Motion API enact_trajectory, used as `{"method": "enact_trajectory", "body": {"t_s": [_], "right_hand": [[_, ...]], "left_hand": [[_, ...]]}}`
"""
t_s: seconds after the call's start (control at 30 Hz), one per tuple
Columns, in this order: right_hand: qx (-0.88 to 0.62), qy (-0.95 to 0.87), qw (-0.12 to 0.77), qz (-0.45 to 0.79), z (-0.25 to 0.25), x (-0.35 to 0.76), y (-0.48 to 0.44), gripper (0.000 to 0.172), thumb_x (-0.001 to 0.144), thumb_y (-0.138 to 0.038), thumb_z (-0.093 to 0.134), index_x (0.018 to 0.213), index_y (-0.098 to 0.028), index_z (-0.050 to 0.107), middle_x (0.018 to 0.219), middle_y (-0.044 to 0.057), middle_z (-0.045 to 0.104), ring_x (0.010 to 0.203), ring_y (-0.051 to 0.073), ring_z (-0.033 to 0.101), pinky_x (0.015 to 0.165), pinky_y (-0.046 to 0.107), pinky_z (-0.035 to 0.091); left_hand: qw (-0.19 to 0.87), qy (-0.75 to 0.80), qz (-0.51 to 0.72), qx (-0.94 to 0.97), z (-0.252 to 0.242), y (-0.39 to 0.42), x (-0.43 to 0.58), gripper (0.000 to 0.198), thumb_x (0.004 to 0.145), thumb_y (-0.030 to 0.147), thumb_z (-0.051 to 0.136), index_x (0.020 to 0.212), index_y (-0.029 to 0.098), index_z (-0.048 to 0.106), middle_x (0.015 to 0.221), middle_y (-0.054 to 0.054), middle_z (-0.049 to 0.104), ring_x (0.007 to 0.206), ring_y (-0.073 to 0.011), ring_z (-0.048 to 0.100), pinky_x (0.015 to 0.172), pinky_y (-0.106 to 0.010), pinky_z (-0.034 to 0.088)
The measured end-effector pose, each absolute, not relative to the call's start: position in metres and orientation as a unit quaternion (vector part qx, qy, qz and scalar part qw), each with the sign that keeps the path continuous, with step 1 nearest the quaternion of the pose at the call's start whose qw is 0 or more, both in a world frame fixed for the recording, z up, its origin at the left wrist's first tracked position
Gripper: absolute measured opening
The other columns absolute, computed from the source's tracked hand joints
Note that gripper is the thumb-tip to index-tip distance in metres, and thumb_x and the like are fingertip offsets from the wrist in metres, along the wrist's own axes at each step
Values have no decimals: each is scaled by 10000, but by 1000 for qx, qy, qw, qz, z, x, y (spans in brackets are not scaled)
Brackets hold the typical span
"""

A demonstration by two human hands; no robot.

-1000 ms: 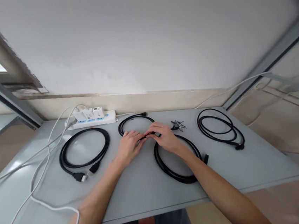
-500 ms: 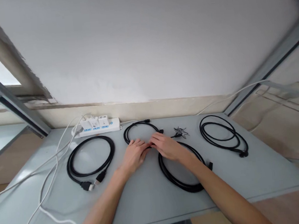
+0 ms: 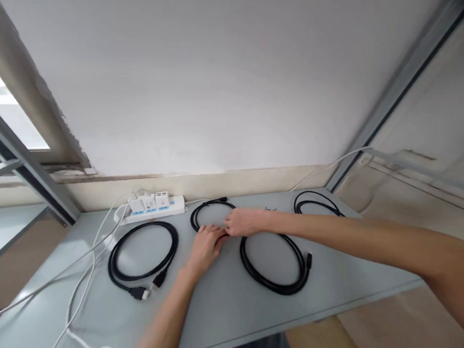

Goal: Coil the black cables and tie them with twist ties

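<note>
At the back middle of the table lies a small coil of black cable (image 3: 195, 214), its near side running in under my hands. My left hand (image 3: 207, 244) is closed on that cable, thumb and fingers pressed together. Right beside it, my right hand (image 3: 240, 222) pinches at the same spot, fingertips meeting those of the left. A short dark piece shows between the fingertips; whether it is cable or a tie cannot be made out. Just nearer lies a larger black cable coil (image 3: 282, 289) with a plug end at its right.
On the left lies a black HDMI cable coil (image 3: 175, 239). Behind it stands a white power strip (image 3: 175, 205) with chargers, and white cords (image 3: 71, 318) trail over the table's left. Another black coil (image 3: 316, 192) and thin black ties (image 3: 271, 209) are partly hidden by my right arm.
My right forearm has swung up and outward, now crossing the ties and the right-hand coil. Both hands stay together at the cable. The view has shifted slightly.
</note>
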State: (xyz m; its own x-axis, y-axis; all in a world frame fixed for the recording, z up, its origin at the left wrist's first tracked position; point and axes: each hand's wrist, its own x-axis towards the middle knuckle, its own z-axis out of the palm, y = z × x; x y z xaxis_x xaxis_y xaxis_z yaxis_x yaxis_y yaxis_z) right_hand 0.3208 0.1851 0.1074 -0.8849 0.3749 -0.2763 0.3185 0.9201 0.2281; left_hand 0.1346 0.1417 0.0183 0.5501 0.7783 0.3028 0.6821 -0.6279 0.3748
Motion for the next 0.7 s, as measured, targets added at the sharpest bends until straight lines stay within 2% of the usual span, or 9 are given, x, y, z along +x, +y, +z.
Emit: {"method": "enact_trajectory", "body": {"t_s": [0.13, 0.23, 0.37, 0.5, 0.6, 0.7], "right_hand": [[224, 959, 170, 21, 107, 316, 178, 298, 846, 13, 660, 619, -178, 637, 708, 50, 692, 718, 191, 626, 678, 307, 467], [313, 940, 137, -29, 101, 317, 167, 358, 821, 26, 679, 551, -182, 569, 624, 36, 653, 643, 169, 601, 657, 288, 442], [423, 904, 41, -56, 88, 324, 156, 299, 966, -148, 655, 669, -170, 664, 681, 62, 684, 657, 165, 625, 652, 268, 432], [481, 873, 4, -77, 72, 331, 152, 349, 1054, -298, 542, 802, -159, 740, 803, 102, 732, 740, 205, 664, 650, 267, 433], [521, 845, -34, -116, 62, 332, 151, 412, 1059, -339, 527, 746, -164, 729, 727, 82, 696, 695, 193, 634, 627, 260, 396], [563, 790, -97, -224, 60, 328, 149, 470, 1049, -312, 531, 625, -158, 663, 568, 25, 587, 567, 136, 534, 581, 240, 343]], "left_hand": [[120, 415, 228, 873, 13, 143, 135, 260, 1057, 310, 514, 1083, 226, 758, 977, -71, 744, 1011, -238, 656, 889, -351, 431], [127, 421, 219, 871, 10, 145, 135, 277, 1054, 349, 522, 1112, 243, 772, 980, -74, 751, 1016, -247, 677, 899, -347, 457], [146, 437, 217, 861, 9, 148, 136, 318, 1062, 356, 497, 1211, 270, 765, 1013, -79, 765, 1021, -254, 687, 876, -343, 481], [147, 446, 229, 853, 6, 150, 137, 334, 1054, 339, 504, 1275, 289, 750, 1037, -76, 770, 1035, -254, 687, 878, -342, 498], [143, 450, 230, 851, 4, 151, 137, 324, 1048, 337, 512, 1246, 275, 762, 1016, -74, 768, 1024, -252, 687, 876, -338, 504], [137, 453, 230, 850, 5, 150, 137, 304, 1044, 323, 523, 1212, 264, 770, 1003, -71, 764, 1021, -251, 684, 880, -336, 502]]}}
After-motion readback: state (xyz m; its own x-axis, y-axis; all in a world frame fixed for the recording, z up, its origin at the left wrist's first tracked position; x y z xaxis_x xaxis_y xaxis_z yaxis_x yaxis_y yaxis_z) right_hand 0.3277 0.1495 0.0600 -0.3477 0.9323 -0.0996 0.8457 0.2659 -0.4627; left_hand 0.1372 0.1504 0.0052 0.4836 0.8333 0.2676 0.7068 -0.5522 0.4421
